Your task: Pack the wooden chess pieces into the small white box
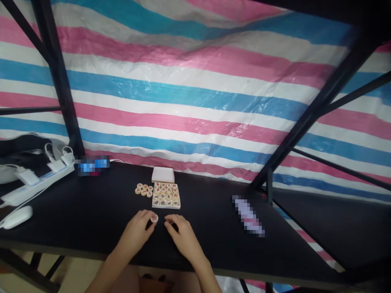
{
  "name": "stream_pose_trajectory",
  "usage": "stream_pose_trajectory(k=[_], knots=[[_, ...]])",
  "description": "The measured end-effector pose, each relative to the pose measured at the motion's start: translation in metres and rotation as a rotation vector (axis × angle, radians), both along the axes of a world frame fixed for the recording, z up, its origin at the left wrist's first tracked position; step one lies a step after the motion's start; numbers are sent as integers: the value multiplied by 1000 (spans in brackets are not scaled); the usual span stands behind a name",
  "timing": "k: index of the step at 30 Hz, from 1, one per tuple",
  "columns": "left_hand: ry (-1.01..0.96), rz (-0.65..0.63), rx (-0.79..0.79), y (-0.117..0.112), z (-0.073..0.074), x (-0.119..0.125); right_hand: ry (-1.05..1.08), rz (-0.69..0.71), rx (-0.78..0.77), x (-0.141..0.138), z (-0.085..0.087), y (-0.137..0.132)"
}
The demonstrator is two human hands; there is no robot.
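My left hand [139, 228] pinches a round Chinese chess piece [154, 218] between thumb and fingertips, just above the black table. Beside it, my right hand [180, 230] is curved with thumb and fingers apart, and no piece shows in it. In front of both hands lies a shallow white box [166, 206] filled with rows of chess pieces, red-marked ones at the back and black-marked ones toward me. Left of the box, a small group of red-marked pieces [143, 190] rests on the table. The white box lid [163, 174] lies behind the box.
A white power strip [39, 185] with plugs and cables runs along the left, near a white mouse-shaped device [18, 217]. Blurred-out items lie at the back left and at the right [248, 215]. Black metal frame bars [59, 81] and a striped sheet [183, 93] enclose the table [106, 203].
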State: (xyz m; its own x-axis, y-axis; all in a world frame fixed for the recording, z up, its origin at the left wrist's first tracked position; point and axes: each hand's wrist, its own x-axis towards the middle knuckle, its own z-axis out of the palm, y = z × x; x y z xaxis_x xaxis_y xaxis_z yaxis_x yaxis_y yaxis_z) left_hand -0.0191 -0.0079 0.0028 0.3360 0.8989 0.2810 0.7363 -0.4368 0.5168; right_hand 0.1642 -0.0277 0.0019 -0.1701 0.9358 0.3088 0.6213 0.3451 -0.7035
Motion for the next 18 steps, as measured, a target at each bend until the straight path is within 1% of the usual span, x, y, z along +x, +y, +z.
stream_pose_trajectory(k=[1,3,7,9,12,18], knots=[[-74,-51,-24,-2,-1,5,44,31,-24,-2,2,1],[-196,-113,-59,-2,-1,13,109,66,-59,-5,3,3],[-316,-166,-137,2,-3,20,168,45,-86,-4,-2,6],[-337,-167,-162,3,-5,19,178,32,-74,-3,-4,5],[-328,-137,-165,2,-6,18,204,10,-61,-2,-5,2],[-273,-133,-218,0,-2,17,198,-9,-70,-2,-5,-1]])
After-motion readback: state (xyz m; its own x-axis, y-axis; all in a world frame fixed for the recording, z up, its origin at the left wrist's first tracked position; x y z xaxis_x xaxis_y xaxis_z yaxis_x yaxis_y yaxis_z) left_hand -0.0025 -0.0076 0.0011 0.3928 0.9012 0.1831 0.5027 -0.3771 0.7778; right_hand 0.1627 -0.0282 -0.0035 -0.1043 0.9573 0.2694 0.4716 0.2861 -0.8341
